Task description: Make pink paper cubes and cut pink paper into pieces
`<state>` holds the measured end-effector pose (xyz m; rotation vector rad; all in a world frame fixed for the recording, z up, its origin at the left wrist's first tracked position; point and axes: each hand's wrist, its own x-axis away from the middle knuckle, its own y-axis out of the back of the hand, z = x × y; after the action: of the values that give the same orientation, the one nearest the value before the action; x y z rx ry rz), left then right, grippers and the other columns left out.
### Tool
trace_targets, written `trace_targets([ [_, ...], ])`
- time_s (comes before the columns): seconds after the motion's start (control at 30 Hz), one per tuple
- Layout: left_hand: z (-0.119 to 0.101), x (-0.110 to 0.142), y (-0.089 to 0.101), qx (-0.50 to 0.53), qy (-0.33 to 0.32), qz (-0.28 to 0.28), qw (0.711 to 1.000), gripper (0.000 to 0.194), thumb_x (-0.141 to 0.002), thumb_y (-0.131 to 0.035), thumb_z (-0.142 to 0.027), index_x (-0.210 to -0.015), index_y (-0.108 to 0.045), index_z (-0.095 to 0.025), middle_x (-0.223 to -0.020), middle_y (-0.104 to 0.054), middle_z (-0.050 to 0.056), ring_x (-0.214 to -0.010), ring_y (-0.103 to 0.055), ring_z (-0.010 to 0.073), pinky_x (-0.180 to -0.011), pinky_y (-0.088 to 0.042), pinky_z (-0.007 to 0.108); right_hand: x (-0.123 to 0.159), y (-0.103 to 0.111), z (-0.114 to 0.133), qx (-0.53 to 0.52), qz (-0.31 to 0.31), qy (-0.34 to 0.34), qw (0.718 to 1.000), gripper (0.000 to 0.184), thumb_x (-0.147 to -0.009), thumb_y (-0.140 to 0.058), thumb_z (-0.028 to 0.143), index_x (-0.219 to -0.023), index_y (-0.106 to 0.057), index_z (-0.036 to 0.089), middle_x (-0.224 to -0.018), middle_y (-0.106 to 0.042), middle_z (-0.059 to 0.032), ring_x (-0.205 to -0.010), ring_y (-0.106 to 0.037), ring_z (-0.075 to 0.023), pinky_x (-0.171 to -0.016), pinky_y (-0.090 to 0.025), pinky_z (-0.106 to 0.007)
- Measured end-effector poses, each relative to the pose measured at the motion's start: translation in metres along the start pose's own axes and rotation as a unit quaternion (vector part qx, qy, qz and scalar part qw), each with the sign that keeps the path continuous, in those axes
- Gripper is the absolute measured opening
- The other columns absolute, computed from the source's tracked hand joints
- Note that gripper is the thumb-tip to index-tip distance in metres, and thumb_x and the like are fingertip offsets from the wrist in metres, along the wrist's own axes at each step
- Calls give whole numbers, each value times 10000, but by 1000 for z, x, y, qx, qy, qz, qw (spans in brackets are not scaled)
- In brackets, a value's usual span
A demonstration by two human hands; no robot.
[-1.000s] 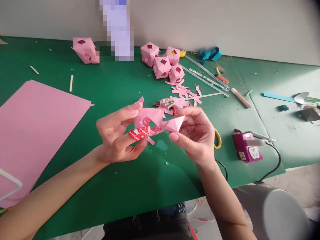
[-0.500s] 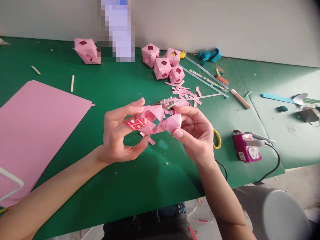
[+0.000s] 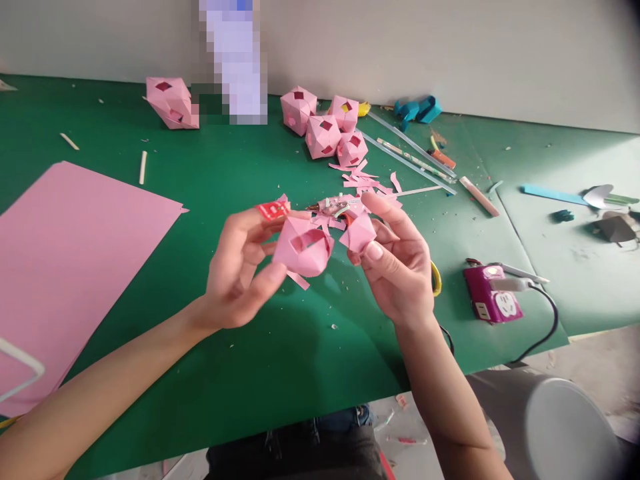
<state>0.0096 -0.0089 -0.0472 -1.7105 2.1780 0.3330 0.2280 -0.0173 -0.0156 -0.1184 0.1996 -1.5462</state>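
1. The left hand [image 3: 227,273] pinches the pink paper shell [image 3: 295,259] between its thumb, at the lower left edge, and fingers partly hidden behind. Its red finger wrap [image 3: 273,211], laid across the shell half a second ago, now sits above it.
2. The right hand [image 3: 406,277] pinches the small folded piece [image 3: 360,233] between thumb and fingers; its index finger is now raised higher, its tip above the piece.
3. Shell and piece, which looked joined half a second ago, now show a gap between them. Both are held up over the green table [image 3: 200,383].
4. The shell has turned: it shows smooth creased faces, a rounded underside and one long opening on top. The piece shows flat faces with angular edges.
5. Just beyond lie the pink glue gun [image 3: 333,205], partly hidden, and pink paper strips [image 3: 360,179].
6. Farther back, four pink paper balls [image 3: 323,139] with cut-out openings stay clustered, unmoved.
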Motion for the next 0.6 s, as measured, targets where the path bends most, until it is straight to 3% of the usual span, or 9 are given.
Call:
trace_targets([
  [0.13, -8, -8, -5, 150, 146, -26, 978, 267, -1027, -540, -379, -1238, -676, -287, -1288, -738, 64, -1118, -747, 284, -824, -682, 457, 1, -3, -1, -3, 13, 0, 1000, 431, -818, -861, 379, -1224, -717, 371, -851, -712, 4, -867, -704, -221, -774, -632, -398],
  [0.2, -11, -11, -5, 207, 210, -5, 956, 306, -1046, -479, -415, -1238, -665, -266, -1261, -755, 81, -935, -769, 258, -672, -678, 428, 1, -4, -2, -4, 25, 4, 1000, 378, -837, -851, 339, -1193, -724, 351, -859, -725, 9, -861, -712, -201, -778, -629, -372],
  [0.27, -13, -12, -4, 224, 240, 14, 945, 392, -1049, -450, -528, -1244, -656, -257, -1253, -760, 93, -870, -765, 253, -630, -671, 426, 2, -6, -4, -5, 33, 13, 999, 340, -846, -846, 311, -1164, -728, 334, -880, -742, 12, -859, -720, -185, -786, -628, -352],
  [0.33, -14, -12, -3, 208, 244, 30, 947, 451, -994, -545, -622, -1238, -663, -261, -1240, -761, 89, -946, -769, 267, -671, -676, 405, 2, -7, -5, 0, 37, 22, 999, 321, -840, -855, 310, -1135, -728, 317, -909, -760, 8, -867, -731, -185, -790, -629, -351],
  [0.43, -15, -12, -2, 193, 231, 49, 953, 399, -902, -723, -545, -1201, -682, -284, -1175, -765, 61, -997, -763, 260, -691, -666, 344, 4, -9, -7, -3, 51, 22, 998, 320, -832, -863, 304, -1117, -718, 313, -915, -769, 9, -870, -746, -201, -792, -629, -375],
  [0.6, -19, -14, -1, 172, 215, 69, 959, 330, -920, -645, -483, -1180, -649, -279, -1125, -753, 68, -873, -754, 261, -621, -647, 366, 6, -9, -7, -15, 58, 23, 998, 432, -836, -860, 281, -1226, -688, 350, -868, -754, 30, -803, -717, -189, -762, -622, -372],
])
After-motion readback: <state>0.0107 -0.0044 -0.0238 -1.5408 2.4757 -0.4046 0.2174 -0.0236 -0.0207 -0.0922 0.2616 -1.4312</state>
